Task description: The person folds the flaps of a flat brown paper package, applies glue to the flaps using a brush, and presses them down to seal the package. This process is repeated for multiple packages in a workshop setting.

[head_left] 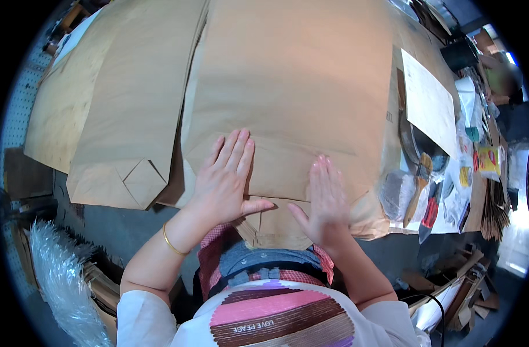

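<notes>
A large sheet-like brown paper bag (293,81) lies flat in front of me, with its folded bottom end toward my body. My left hand (223,182) rests palm down near its lower left part, fingers stretched forward and thumb pointing inward. My right hand (324,202) lies palm down to the right, its fingers together and thumb out to the left. Between the two thumbs, folded paper flaps (276,222) hang at the table's near edge. Neither hand holds anything. Just left is another brown paper bag (140,98) with a diamond-shaped fold at its near end.
To the right lie a white sheet (429,101) over a dark round pan (412,141), a wooden-handled brush (417,191), and a red-handled blade (430,214). Shiny plastic strips (62,277) stand at the lower left. Cardboard scraps (461,283) fill the lower right.
</notes>
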The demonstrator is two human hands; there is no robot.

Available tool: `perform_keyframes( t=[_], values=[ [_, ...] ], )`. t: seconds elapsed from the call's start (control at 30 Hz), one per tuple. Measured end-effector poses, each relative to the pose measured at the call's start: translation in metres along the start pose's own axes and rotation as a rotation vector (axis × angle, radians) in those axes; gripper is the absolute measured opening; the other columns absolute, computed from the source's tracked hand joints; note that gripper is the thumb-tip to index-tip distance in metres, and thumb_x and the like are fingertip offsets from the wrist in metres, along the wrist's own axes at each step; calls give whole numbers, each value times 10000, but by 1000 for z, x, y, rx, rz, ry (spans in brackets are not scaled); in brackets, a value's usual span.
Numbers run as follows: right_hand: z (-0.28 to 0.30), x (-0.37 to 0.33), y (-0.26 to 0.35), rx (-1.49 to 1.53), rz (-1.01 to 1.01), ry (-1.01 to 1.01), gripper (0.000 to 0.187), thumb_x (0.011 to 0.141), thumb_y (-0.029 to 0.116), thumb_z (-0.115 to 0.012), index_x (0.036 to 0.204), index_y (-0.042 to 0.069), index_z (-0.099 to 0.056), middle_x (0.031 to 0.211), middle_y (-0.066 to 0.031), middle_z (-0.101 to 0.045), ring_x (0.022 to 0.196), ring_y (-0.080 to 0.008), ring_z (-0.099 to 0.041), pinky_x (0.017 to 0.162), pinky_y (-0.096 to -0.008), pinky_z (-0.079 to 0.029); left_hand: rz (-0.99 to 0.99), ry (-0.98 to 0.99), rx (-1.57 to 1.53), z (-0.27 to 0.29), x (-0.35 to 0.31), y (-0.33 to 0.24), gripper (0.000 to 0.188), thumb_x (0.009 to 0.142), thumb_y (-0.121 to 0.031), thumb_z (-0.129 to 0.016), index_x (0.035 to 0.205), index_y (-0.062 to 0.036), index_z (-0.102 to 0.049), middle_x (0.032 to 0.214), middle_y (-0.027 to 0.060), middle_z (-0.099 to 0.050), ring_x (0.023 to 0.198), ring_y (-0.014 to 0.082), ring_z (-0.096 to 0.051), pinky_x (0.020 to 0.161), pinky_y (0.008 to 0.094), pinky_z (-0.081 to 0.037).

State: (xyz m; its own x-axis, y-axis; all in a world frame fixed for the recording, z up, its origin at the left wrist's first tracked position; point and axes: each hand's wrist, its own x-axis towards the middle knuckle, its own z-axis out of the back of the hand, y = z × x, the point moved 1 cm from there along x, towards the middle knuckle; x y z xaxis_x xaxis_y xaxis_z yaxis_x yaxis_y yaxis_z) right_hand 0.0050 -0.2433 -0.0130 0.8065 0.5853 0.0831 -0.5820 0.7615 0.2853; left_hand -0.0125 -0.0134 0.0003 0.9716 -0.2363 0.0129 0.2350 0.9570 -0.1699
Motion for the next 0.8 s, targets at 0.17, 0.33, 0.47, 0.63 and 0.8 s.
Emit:
perform_keyframes(
  t=[0.17,0.33,0.47,0.63,0.8],
  values=[
    [3,17,6,-38,61,55,887,815,419,-668,1446,-79,-294,1511,-238,-313,1419,-366,-285,1159,-500,-202,12,-59,15,-3,36,30,1089,795,-760,-482,1424,112,-312,1513,238,-312,1434,342,-253,1168,490,-177],
    [1,17,3,-25,29,79,885,830,433,-646,1454,-77,-279,1513,-236,-307,1427,-361,-265,1166,-493,-184,336,-21,136,14,46,33,979,814,-631,-564,1468,40,-278,1518,221,-313,1445,349,-227,1172,520,-136],
    [-1,16,-1,-12,55,77,876,852,477,-610,1464,-54,-276,1518,-221,-303,1431,-333,-259,1171,-464,-184,-180,3,0,17,5,-7,893,754,-431,-638,1462,13,-321,1521,206,-318,1435,367,-245,1177,517,-134],
    [31,-6,-29,430,-219,-158,797,822,228,-710,1442,-72,-309,1473,-243,-374,1381,-371,-350,1136,-452,-278,169,180,225,20,6,-46,786,747,-371,-630,1395,21,-420,1456,255,-386,1419,345,-287,1168,533,-163],
    [64,4,-30,502,-132,-412,731,794,33,-690,1435,-42,-348,1412,-224,-469,1314,-359,-455,1096,-429,-352,-169,-177,234,-13,35,-84,558,806,-242,-560,1275,58,-531,1247,276,-567,1186,401,-530,1009,510,-405]
  ],
)
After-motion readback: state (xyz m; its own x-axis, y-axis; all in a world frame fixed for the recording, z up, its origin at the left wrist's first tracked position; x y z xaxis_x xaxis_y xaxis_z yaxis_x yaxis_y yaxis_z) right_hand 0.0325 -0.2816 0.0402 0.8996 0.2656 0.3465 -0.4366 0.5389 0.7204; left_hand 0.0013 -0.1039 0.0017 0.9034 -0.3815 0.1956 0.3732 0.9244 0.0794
